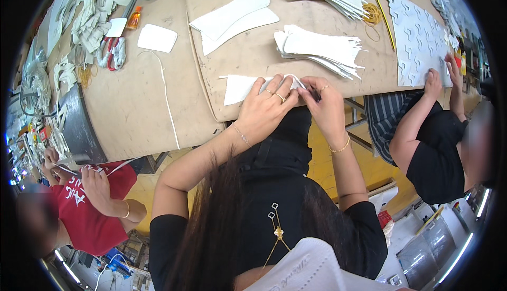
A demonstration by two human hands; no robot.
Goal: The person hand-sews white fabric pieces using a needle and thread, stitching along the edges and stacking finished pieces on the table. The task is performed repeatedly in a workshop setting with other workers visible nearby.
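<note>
A white flat piece [238,89] with a thin strip along its upper edge lies at the near edge of the table. My left hand [265,106] rests over it, fingers spread and tips pressing on its surface. Close beside, my right hand [326,109] is closed in a pinch at the piece's right end. A small dark object [316,96] shows between its thumb and fingers; its kind is partly hidden. The piece's right part is covered by my hands.
Stacks of white cut pieces [317,48] lie beyond my hands, with two more pieces [235,19] further left. A white cord [168,90] trails on the left. A patterned white sheet [417,40] is at the right. Co-workers sit on both sides, a hand [433,84] near the sheet.
</note>
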